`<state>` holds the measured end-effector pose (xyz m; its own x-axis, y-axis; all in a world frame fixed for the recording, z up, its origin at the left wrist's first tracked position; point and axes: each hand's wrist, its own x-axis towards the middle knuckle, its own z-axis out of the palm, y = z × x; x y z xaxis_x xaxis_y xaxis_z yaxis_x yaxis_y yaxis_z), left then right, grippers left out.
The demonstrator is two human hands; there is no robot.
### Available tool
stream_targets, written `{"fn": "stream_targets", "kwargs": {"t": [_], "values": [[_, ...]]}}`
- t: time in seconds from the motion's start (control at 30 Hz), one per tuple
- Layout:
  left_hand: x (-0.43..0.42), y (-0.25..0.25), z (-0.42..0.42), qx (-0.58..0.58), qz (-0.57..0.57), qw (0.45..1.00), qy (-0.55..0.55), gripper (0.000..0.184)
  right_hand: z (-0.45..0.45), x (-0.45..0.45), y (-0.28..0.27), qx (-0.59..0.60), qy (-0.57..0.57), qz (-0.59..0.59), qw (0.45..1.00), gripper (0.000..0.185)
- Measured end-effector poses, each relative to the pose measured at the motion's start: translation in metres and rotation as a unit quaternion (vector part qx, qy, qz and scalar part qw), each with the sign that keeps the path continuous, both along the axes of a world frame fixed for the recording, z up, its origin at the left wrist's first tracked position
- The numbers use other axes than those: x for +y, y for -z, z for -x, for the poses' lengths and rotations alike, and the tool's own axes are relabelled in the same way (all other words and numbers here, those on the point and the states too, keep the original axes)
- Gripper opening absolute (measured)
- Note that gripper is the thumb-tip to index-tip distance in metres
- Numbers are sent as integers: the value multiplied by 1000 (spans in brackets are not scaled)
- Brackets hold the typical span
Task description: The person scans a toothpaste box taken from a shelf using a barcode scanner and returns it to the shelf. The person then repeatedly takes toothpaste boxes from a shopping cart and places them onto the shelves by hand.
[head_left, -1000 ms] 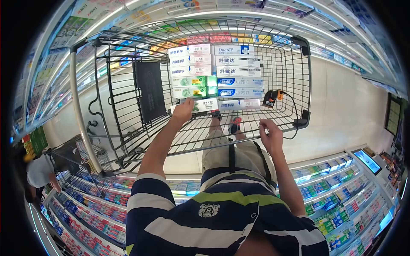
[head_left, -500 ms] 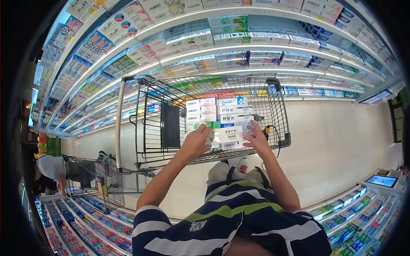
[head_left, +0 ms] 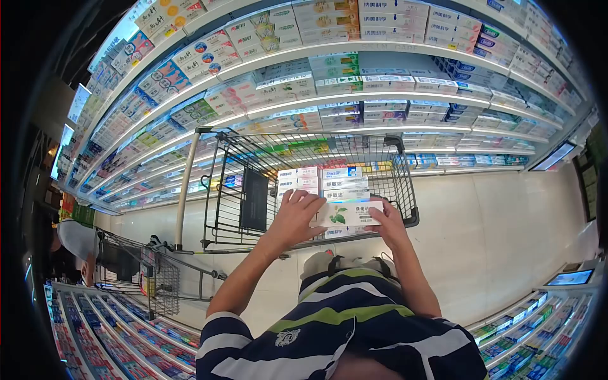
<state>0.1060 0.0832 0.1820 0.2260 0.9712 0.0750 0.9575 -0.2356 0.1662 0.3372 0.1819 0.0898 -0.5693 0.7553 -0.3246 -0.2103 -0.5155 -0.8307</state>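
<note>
Currently: two-handed grip on a white oblong carton with green leaf print (head_left: 348, 215), over a black wire shopping cart (head_left: 394, 140).
Left hand (head_left: 294, 220) clamped on the carton's left end, which it covers; right hand (head_left: 389, 225) clamped on the right end, thumb on the printed face. Just beyond the grip: stacked white cartons with blue lettering (head_left: 289, 173), in the cart. Well beyond: white shelves (head_left: 392, 46) of boxed goods (head_left: 396, 20).

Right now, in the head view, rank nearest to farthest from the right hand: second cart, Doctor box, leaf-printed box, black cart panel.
1. Leaf-printed box: in the right hand.
2. Doctor box: ahead, slightly left.
3. Black cart panel: further left.
4. Second cart: far left.
</note>
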Motion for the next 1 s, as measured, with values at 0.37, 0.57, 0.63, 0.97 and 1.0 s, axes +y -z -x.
{"fn": "stream_targets", "kwargs": {"t": [0.37,0.57,0.63,0.97,1.0], "values": [[7,16,11,-698,73,671,-239,41,-35,41,-49,33,80,-88,992,44],[25,16,-3,-795,82,555,-232,37,-45,61,-68,48,60,-95,993,36],[30,17,-10,-796,106,538,-256,42,-47,63,-68,47,62,-100,992,37],[45,40,-8,-825,144,481,-259,47,-61,69,-71,-147,-66,-97,982,44],[46,43,-8,-827,144,477,-262,45,-60,71,-63,-143,-62,-90,984,44]]}}
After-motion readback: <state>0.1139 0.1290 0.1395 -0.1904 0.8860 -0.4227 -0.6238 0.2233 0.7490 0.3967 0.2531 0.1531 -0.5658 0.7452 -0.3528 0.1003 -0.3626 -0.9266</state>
